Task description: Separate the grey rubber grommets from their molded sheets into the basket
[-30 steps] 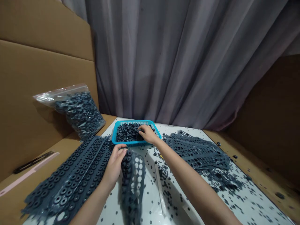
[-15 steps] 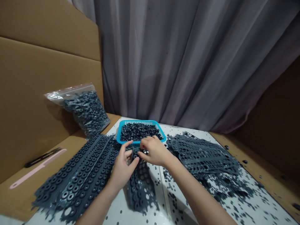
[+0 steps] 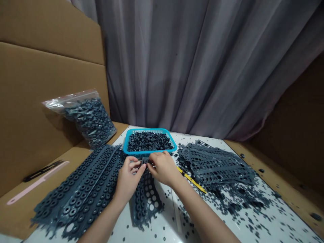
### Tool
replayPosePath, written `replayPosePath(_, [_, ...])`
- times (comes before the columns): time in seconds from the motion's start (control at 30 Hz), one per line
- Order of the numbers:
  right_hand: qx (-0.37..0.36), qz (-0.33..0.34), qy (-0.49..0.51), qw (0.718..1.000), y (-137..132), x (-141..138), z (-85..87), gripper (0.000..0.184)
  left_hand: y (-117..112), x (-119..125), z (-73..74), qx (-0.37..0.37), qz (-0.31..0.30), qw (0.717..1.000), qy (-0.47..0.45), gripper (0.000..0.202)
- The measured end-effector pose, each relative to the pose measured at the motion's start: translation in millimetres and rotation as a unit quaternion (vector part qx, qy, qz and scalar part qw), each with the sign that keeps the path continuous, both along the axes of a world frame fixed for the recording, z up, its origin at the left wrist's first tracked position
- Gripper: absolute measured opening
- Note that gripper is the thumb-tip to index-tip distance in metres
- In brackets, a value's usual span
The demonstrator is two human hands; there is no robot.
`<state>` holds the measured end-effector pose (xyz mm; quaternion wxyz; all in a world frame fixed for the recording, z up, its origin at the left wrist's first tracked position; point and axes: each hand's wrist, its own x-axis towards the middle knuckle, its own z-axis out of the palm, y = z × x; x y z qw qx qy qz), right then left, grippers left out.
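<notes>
The sheet [image 3: 139, 204], a dark perforated strip, lies on the white table [image 3: 117, 231] directly in front of the wearer, its far end between the hands. The left hand [image 3: 128, 179] is clamped on that end, thumb opposed to bent fingers. The right hand [image 3: 163, 169] is clamped on the same end from the other side. The hands are close together, fingertips nearly meeting; whether a single ring is pinched between them is hidden.

The two-sided grip probably steadies the flexible end while the fingers work on it. The end is held just short of the near rim of the basket [image 3: 136, 154], which contains loose dark pieces; this position presumably keeps reach short.

The long axis of the sheet runs away from the wearer, toward the basket. The ragged end points at the wearer. Rings fill the left side; open holes line the right.

Ringed sheets [image 3: 86, 187] lie to the left and holed sheets [image 3: 220, 165] to the right, an arrangement that appears to separate the two kinds. The yellow cutter [image 3: 194, 184] lies beside the right forearm, apparently within easy reach.
</notes>
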<state>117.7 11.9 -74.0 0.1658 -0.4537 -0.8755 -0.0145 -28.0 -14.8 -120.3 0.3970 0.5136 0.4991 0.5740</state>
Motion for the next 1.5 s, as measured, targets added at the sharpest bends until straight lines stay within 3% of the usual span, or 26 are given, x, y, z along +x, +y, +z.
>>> replayPosePath(0.13, [0.008, 0.012, 0.042, 0.999, -5.6, 2.5, 2.5, 0.015, -3.0, 1.4, 3.7, 0.017, -0.017, 0.998, 0.058, 0.018])
replayPosePath(0.33, [-0.003, 0.034, 0.051, 0.998, -14.0, -0.7, 1.6, 0.014, -6.0, 0.2, 5.0, 0.084, -0.026, 0.981, 0.173, 0.032])
replayPosePath(0.4, [-0.031, 0.042, 0.062, 0.997, -14.1, 0.3, 2.2, 0.017, -5.0, -0.5, 4.5, 0.087, -0.031, 0.980, 0.174, 0.033])
replayPosePath(0.47, [-0.110, 0.082, 0.110, 0.984, -12.4, 2.3, 2.1, 0.023, -3.4, -0.7, 3.3, 0.067, -0.057, 0.985, 0.149, 0.035])
replayPosePath(0.53, [-0.235, 0.140, 0.207, 0.940, -9.0, 3.6, -0.6, 0.028, -1.8, 0.0, 1.2, 0.028, -0.107, 0.990, 0.084, 0.037])
replayPosePath(0.67, [-0.460, 0.188, 0.426, 0.756, -0.6, -0.7, -16.0, 0.031, -1.0, 2.6, -0.4, -0.056, -0.159, 0.979, -0.115, 0.036])
replayPosePath(0.77, [-0.487, 0.199, 0.551, 0.648, 5.3, -4.4, -26.5, 0.034, -1.2, 1.1, 6.2, -0.114, -0.104, 0.957, -0.247, 0.037])
replayPosePath(0.87, [-0.436, 0.214, 0.640, 0.595, 11.3, 1.8, -24.2, 0.037, 0.5, -3.7, 13.9, -0.162, -0.029, 0.922, -0.350, 0.036])
replayPosePath(0.93, [-0.389, 0.213, 0.649, 0.618, 13.8, 10.7, -15.3, 0.035, 2.2, -5.9, 12.7, -0.139, 0.015, 0.920, -0.366, 0.033])
replayPosePath(0.97, [-0.360, 0.203, 0.629, 0.658, 13.8, 15.4, -9.4, 0.033, 2.8, -6.2, 9.6, -0.112, 0.028, 0.930, -0.350, 0.033])
replayPosePath(1.1, [-0.199, 0.128, 0.411, 0.880, 3.6, 25.6, 12.8, 0.030, 0.6, -3.3, -10.0, -0.028, 0.010, 0.983, -0.179, 0.040])
replayPosePath(1.17, [-0.127, 0.123, 0.283, 0.943, -4.6, 23.2, 18.4, 0.028, -2.7, -2.0, -15.6, -0.005, -0.010, 0.995, -0.095, 0.044])
replayPosePath(1.3, [-0.043, 0.103, 0.075, 0.991, -15.7, 10.9, 16.5, 0.028, -9.1, -1.1, -9.8, 0.062, -0.066, 0.995, 0.052, 0.044])
replayPosePath(1.5, [-0.032, 0.067, -0.029, 0.997, -19.1, 2.5, 8.7, 0.020, -11.1, 0.3, 4.9, 0.100, -0.132, 0.963, 0.211, 0.040])
